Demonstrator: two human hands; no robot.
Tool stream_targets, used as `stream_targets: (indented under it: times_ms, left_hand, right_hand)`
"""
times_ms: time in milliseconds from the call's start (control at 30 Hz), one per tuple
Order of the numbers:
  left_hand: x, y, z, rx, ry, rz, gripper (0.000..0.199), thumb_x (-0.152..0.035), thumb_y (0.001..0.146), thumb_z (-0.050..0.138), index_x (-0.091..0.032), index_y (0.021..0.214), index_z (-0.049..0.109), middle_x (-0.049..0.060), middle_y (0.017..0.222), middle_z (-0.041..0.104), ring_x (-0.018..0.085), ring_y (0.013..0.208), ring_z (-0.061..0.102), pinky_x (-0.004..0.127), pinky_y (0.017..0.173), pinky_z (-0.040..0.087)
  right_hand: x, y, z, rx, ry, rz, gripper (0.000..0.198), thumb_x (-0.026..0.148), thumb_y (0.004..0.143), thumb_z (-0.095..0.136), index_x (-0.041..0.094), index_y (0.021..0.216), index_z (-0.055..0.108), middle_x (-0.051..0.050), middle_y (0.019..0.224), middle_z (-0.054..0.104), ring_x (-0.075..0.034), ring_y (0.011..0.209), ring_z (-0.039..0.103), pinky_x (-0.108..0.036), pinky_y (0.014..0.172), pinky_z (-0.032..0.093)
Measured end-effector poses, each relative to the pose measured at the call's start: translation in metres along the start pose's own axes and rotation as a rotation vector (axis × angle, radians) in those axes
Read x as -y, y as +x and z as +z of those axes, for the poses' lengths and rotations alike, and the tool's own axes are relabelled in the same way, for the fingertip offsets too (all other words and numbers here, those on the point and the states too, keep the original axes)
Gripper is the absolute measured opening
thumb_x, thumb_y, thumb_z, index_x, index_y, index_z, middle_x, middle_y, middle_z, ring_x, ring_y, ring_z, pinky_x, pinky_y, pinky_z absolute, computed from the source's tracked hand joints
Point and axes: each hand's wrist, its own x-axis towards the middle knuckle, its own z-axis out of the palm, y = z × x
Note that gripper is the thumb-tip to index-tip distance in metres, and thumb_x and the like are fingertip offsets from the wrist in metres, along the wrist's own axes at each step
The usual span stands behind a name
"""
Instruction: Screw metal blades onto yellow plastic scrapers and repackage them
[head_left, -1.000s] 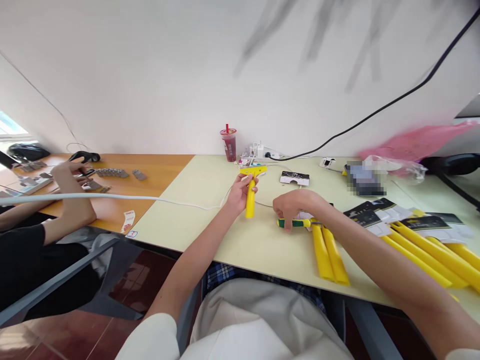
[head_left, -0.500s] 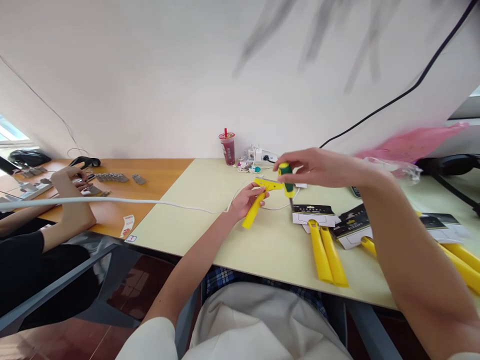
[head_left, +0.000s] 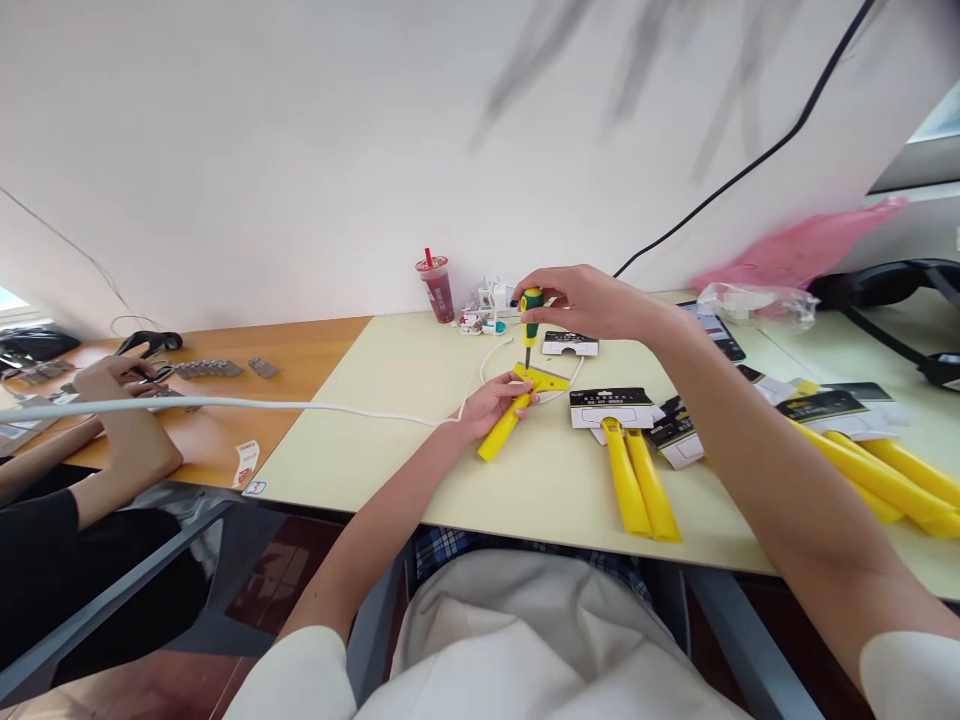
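Observation:
My left hand (head_left: 491, 408) is closed around a yellow scraper (head_left: 501, 432), its wide head turned away from me and its handle slanting toward me. From above, my right hand (head_left: 574, 298) grips a green and yellow screwdriver (head_left: 531, 318) by the handle. The screwdriver stands upright, its tip at a screw on the left part of the scraper head; whether it sits in the slot is too small to tell. Just right of my hands lie two yellow scrapers (head_left: 637, 490) with a black and white card (head_left: 611, 408) over their heads. Another card (head_left: 570, 343) lies behind the scraper.
More carded yellow scrapers (head_left: 892, 470) lie at the right, partly behind my forearm. A drink cup (head_left: 437, 290) and a power strip (head_left: 491, 297) stand by the wall. A white cable (head_left: 360, 411) crosses the table. At the left, a co-worker's hand (head_left: 112, 378) is over small metal parts.
My right hand has moved left and slightly up, bringing the screwdriver from beside the scraper to over its head. The scraper head now lies flatter. The whole view has shifted slightly.

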Motion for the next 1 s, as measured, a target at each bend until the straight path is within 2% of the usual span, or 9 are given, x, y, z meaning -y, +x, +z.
stream_targets:
  times_ms: [600, 1000]
  left_hand:
    - [0.004, 0.002, -0.002, -0.007, -0.021, 0.0, 0.039, -0.006, 0.08, 0.093, -0.018, 0.093, 0.059, 0.009, 0.116, 0.071, 0.016, 0.088, 0.074, 0.023, 0.054, 0.044]
    - [0.006, 0.002, 0.005, -0.076, -0.037, -0.021, 0.029, 0.0, 0.091, 0.082, -0.016, 0.093, 0.059, 0.008, 0.1, 0.07, 0.015, 0.081, 0.072, 0.022, 0.054, 0.044]
  right_hand:
    - [-0.01, 0.006, 0.013, 0.041, 0.013, -0.004, 0.055, 0.064, 0.097, 0.065, 0.024, 0.133, 0.08, -0.012, 0.119, 0.083, -0.029, 0.099, 0.072, -0.04, 0.087, 0.052]
    - [-0.003, 0.004, 0.014, 0.151, 0.078, 0.049, 0.046, 0.06, 0.093, 0.075, 0.03, 0.127, 0.082, -0.007, 0.117, 0.085, -0.029, 0.098, 0.078, -0.039, 0.079, 0.058]
